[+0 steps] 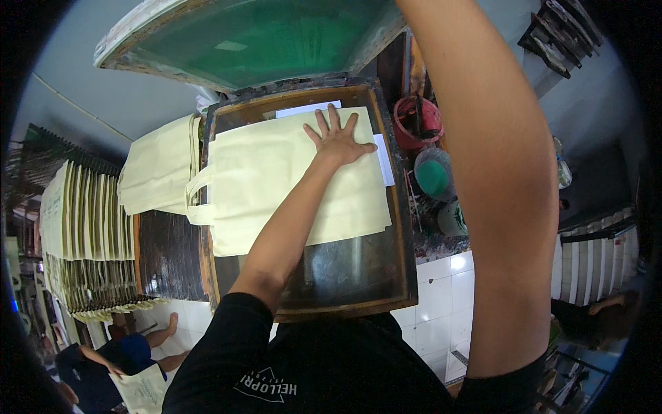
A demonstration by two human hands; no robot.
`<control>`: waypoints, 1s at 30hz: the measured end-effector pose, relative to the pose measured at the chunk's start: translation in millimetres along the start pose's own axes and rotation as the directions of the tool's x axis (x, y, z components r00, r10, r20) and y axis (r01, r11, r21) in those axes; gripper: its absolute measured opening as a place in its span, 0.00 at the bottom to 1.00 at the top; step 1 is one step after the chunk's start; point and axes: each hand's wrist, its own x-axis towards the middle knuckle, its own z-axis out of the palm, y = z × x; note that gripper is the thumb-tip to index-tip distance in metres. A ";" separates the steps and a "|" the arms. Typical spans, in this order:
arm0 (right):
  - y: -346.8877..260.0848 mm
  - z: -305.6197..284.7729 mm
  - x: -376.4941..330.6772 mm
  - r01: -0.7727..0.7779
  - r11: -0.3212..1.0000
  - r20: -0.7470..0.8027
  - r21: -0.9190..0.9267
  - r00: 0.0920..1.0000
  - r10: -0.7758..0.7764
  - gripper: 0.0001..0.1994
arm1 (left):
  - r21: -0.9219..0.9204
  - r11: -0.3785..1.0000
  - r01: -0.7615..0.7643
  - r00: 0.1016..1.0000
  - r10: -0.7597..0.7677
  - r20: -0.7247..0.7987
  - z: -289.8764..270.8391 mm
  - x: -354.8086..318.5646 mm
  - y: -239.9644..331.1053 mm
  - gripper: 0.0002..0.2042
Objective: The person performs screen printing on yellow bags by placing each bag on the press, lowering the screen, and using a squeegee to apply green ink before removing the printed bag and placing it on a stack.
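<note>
A cream cloth tote bag lies flat on a glossy dark board with a wooden rim, its handles pointing left. My left hand rests on the bag's far right part, palm down with fingers spread, holding nothing. White guide strips show at the bag's right and far edges. Above the far side of the board stands a raised printing screen with green mesh in a worn frame. My right arm reaches up past the screen's right end; its hand is beyond the upper edge, out of sight.
A stack of cream bags sits left of the board. Farther left, several bags hang on a drying rack. Right of the board are a red bucket and a tub of green paint. A person with a bag is at lower left.
</note>
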 end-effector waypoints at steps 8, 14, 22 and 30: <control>-0.4 -4.3 -3.2 0.004 1.000 0.017 0.018 1.000 -0.004 0.16 | -0.031 0.996 0.081 0.992 -0.077 0.103 -10.7 2.4 11.0 0.55; -16.9 -17.0 -22.5 0.015 0.998 0.051 0.064 0.999 -0.018 0.15 | -0.041 0.996 0.083 0.995 -0.080 0.061 -26.1 7.3 9.0 0.58; -81.9 -33.7 -126.2 -0.286 0.958 0.402 0.017 0.879 0.256 0.15 | -0.833 0.156 -0.531 0.847 0.117 -0.518 -65.0 -176.3 -53.9 0.23; -109.2 57.0 -337.6 -0.065 0.935 0.270 0.347 0.962 -0.033 0.07 | -0.993 -0.111 0.036 0.985 -0.162 0.054 70.4 -309.2 -108.7 0.15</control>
